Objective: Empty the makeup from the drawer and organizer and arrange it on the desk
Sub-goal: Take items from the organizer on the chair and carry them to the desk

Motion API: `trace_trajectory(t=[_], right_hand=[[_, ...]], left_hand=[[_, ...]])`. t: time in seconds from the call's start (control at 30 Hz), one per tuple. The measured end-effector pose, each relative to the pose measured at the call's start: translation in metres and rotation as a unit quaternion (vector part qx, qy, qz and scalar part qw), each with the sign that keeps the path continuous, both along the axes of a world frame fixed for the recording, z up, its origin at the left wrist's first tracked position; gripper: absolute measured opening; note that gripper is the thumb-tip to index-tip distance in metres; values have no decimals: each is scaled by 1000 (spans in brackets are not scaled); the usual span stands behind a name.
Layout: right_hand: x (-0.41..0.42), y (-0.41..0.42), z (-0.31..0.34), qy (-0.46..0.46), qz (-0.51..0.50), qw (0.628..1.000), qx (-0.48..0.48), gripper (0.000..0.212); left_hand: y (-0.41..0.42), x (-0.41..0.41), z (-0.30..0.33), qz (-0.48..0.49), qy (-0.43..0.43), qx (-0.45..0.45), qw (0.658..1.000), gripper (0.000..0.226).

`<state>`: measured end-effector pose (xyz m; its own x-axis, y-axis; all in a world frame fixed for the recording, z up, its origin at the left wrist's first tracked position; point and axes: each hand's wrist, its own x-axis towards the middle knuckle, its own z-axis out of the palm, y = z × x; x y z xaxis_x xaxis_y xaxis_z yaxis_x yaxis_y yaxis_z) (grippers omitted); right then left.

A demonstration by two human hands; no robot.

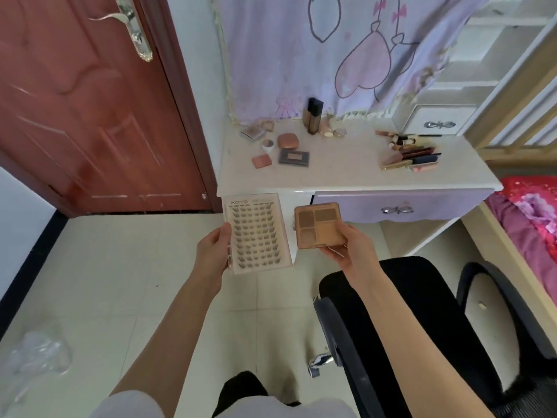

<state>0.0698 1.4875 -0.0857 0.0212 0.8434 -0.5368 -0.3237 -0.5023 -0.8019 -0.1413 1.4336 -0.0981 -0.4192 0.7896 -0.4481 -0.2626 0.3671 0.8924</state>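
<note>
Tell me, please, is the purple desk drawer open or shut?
Shut: the purple drawer front sits flush under the desk top, nothing showing inside.

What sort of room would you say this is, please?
Most likely a bedroom: a white dressing desk strewn with makeup, a bed with pink bedding beside it, and a red door.

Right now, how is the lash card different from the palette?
The lash card is tall, pale and filled with rows of small lashes; the palette is smaller, squarish, tan, with four brown pans. The left hand holds the card, the right hand the palette. Both are flat and held short of the desk.
</note>
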Motion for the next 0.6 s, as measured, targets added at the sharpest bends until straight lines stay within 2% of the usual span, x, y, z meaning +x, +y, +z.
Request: trace_trajectory(t=[0.13, 0.4, 0.6], right_hand=[[-17, 63, -7, -10, -4, 1000, -1, 12], [-68, 184, -29, -29, -60, 998, -20, 13], [-97, 247, -35, -38, -98, 993, -48, 16]], left_hand=[[66, -23, -8, -5, -8, -4, 1000, 31], [212, -84, -29, -60, -10, -41, 997, 30], [290, -115, -33, -82, -7, -54, 995, 27]])
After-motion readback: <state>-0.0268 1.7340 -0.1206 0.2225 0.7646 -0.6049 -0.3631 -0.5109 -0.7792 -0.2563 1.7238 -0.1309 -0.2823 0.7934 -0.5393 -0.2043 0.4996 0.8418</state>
